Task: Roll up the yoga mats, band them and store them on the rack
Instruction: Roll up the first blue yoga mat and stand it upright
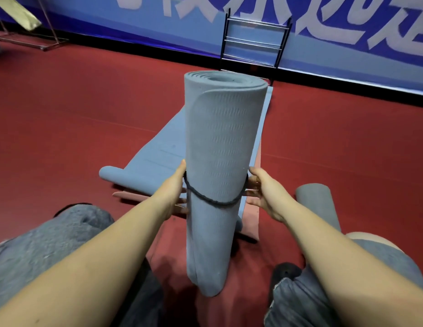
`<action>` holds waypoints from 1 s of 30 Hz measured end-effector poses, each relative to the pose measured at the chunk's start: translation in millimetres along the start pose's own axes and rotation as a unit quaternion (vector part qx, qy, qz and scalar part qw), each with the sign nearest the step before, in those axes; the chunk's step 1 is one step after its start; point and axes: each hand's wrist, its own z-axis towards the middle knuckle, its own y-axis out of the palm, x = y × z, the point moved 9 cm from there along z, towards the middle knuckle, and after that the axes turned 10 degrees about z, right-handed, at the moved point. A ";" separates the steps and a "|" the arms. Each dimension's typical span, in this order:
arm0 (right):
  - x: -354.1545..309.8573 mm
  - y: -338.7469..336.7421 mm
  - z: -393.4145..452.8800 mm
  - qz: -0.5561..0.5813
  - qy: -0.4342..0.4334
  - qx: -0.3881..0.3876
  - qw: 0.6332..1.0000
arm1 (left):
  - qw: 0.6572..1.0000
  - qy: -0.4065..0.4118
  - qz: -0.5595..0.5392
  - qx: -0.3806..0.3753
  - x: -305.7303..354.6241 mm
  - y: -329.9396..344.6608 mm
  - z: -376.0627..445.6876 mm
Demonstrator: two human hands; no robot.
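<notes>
Rolled blue-grey yoga mat (pixel 217 161): upright on red floor (pixel 64 114), dark band (pixel 212 202) around its lower half. Left hand (pixel 175 192) and right hand (pixel 264 192) flank it, fingers stretching the band. Beyond it: unrolled blue mat (pixel 156 156), black rack (pixel 253 43).

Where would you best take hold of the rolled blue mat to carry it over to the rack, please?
Grip the rolled mat around its middle, just above the dark band, one hand from each side. It stands upright and is a fat cylinder, so opposed palms probably steady it best; the loose outer flap near the top would likely unroll.
</notes>
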 end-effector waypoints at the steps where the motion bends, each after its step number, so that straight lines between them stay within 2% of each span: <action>1: -2.3 -0.6 0.0 0.004 -0.005 0.013 1.000 | 1.000 0.004 -0.015 -0.009 -0.4 2.9 -0.6; 5: -7.5 -4.0 2.6 -0.040 0.001 0.045 0.998 | 0.994 0.035 -0.095 -0.035 4.5 5.9 -3.3; 9: -0.8 3.5 7.5 -0.089 0.011 0.015 0.996 | 0.994 0.066 -0.090 0.022 7.4 -17.8 0.9; 14: -1.0 7.0 11.5 0.030 -0.001 0.010 1.000 | 0.994 0.062 -0.076 0.047 2.2 -28.2 3.6; 17: 6.8 12.7 13.5 0.046 0.021 0.006 0.999 | 0.995 0.039 -0.066 0.061 -4.9 -34.7 8.7; 21: 23.0 13.4 19.2 0.027 0.049 0.031 0.998 | 0.997 -0.007 0.005 0.077 -21.6 -38.2 14.5; 25: 39.6 12.7 22.4 -0.016 0.076 0.039 0.996 | 0.996 -0.045 0.056 0.044 -40.9 -33.2 19.8; 30: 48.0 11.4 23.4 -0.033 0.097 0.038 0.994 | 0.992 -0.082 0.083 0.047 -49.9 -31.6 20.7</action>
